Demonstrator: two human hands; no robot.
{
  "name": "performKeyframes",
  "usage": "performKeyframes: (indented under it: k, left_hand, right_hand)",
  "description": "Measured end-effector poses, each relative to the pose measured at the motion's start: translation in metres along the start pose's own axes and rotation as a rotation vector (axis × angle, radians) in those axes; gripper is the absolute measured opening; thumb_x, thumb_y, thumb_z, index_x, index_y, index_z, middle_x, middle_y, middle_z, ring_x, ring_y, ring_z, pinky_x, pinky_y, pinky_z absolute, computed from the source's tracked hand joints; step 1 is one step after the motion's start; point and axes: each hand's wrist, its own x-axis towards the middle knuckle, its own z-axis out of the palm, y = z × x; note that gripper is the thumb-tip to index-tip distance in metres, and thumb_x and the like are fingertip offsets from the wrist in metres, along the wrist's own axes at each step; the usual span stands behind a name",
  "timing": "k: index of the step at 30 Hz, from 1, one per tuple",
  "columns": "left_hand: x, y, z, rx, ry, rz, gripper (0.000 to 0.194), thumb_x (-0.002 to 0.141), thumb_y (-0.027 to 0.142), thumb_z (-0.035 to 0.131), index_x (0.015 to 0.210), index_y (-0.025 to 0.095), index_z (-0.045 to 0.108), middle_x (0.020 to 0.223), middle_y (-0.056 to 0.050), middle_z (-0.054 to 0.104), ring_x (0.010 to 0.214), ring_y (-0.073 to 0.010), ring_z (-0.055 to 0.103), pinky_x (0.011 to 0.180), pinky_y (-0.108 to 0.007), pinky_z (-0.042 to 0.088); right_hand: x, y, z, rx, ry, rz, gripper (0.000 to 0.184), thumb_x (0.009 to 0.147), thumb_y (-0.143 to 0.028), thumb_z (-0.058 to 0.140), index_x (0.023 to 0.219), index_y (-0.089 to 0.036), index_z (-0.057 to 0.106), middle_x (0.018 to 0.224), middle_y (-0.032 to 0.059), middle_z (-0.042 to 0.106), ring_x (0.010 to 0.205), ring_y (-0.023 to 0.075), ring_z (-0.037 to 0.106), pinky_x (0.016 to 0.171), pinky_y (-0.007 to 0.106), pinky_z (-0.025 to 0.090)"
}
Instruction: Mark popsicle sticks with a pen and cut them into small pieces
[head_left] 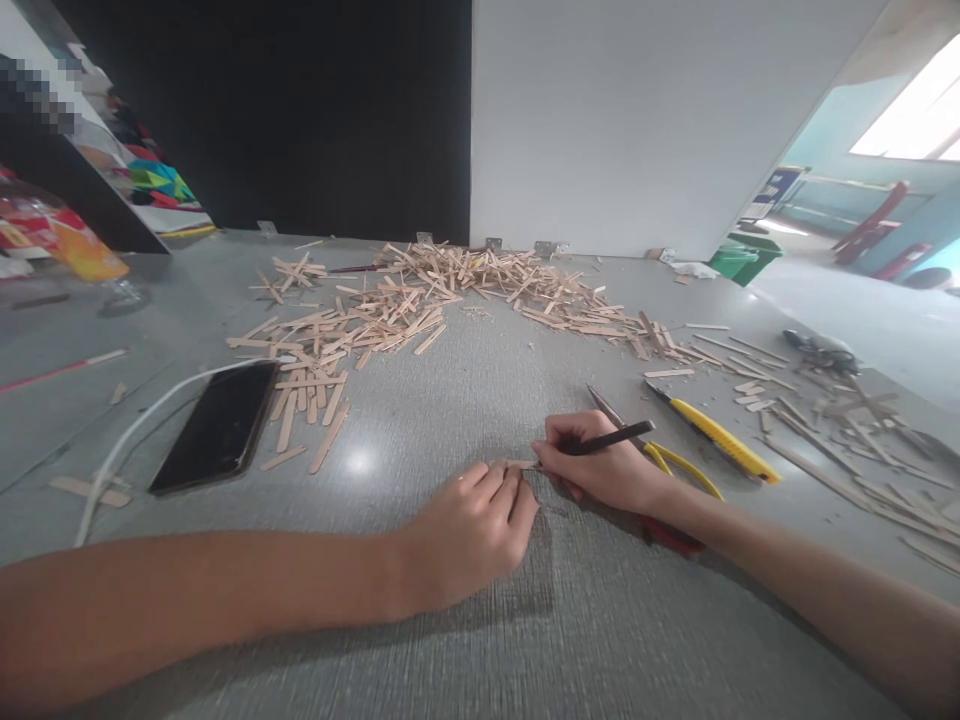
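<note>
My left hand (476,530) rests on the grey table, its fingers closed on a small wooden stick (527,465) whose end shows past the fingertips. In my right hand (600,465) is a dark pen or pencil (616,437), tilted, with its back end pointing up to the right. Its tip is hidden by the fingers, close to the stick. Just beyond the right hand lie pliers (679,465) with yellow and red handles, partly covered by the hand and wrist. A yellow utility knife (720,438) lies to their right.
Wooden sticks (405,300) are heaped in an arc across the table (450,400). A phone (217,430) and a white cable (135,430) lie at left, near a bottle (75,245). Thin strips (817,435) and a dark tool (821,350) lie at right. A black and white panel (600,130) stands behind.
</note>
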Motion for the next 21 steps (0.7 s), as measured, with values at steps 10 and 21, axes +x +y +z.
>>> performKeyframes:
  k: [10,21]
  left_hand:
    - [-0.0004,-0.0002,-0.0005,-0.003,-0.008,0.001,0.027,0.099,0.003,0.047,0.094,0.004,0.074,0.091,-0.017,0.079,0.088,-0.0262,0.077,0.072,-0.035,0.063]
    - [-0.0005,0.0002,0.0011,-0.042,-0.004,-0.015,0.021,0.097,0.004,0.053,0.093,0.004,0.074,0.088,-0.015,0.078,0.087,-0.0264,0.076,0.069,-0.035,0.062]
  right_hand:
    - [0.0006,-0.0018,0.0005,0.013,0.013,0.025,0.035,0.09,-0.021,0.062,0.059,-0.022,0.047,0.042,-0.0073,0.051,0.035,0.0073,0.046,0.035,0.017,0.032]
    - [0.0006,-0.0052,-0.0005,0.092,0.032,0.082,0.033,0.09,-0.022,0.063,0.06,-0.022,0.051,0.041,-0.0067,0.054,0.031,0.0072,0.046,0.032,0.016,0.034]
